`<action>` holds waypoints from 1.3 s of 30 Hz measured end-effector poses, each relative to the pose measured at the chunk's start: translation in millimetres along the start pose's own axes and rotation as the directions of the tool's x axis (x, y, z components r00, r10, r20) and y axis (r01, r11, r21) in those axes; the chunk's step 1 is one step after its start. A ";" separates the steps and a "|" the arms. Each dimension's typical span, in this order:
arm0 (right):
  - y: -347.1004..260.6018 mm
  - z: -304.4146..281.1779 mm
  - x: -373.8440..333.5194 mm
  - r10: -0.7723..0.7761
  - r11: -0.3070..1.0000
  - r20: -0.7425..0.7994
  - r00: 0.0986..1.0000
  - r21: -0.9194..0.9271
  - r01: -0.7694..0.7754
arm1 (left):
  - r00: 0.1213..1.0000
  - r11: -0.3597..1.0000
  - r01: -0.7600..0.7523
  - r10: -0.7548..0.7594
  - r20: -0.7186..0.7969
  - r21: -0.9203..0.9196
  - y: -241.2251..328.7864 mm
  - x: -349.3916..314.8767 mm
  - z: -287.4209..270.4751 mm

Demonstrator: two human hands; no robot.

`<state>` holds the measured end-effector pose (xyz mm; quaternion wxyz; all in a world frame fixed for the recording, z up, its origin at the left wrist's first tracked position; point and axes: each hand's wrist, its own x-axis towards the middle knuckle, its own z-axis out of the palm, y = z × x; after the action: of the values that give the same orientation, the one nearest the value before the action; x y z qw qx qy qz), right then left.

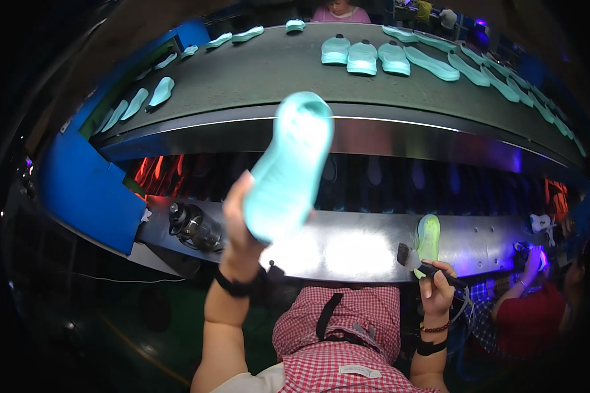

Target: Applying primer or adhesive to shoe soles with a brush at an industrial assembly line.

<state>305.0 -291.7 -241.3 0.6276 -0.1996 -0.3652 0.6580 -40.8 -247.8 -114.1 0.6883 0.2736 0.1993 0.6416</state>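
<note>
My left hand [240,219] grips a pale turquoise shoe sole [288,170] by its side. The sole is raised in front of the conveyor's metal edge, tilted and slightly blurred. My right hand [437,288] is closed round the black handle of a flat brush [411,256], with a thin clear tube or cord hanging beside the wrist. The brush's bristles point left, just above the metal ledge. Close to the brush, a yellow-green shoe sole [429,237] lies lengthwise on that ledge, its near end partly hidden by the brush and my fingers.
Several turquoise soles [362,57] rest on the dark conveyor belt [242,72]. A dark bottle [195,226] stands on the metal ledge [347,245] at left. Beneath the belt, red-glowing heaters [160,171] show. A co-worker in red [528,314] sits close on the right; another person is beyond the belt.
</note>
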 end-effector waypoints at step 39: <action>21.6 -80.8 -26.9 0.326 0.938 -0.530 0.783 0.283 -0.199 | 1.000 -0.421 -0.029 -0.014 0.026 0.906 19.2 380.5 19.0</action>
<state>352.1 -298.1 -315.2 0.6269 -0.3681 -0.0573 0.6843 -6.7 128.0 -58.1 0.1376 0.7370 0.6372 0.1783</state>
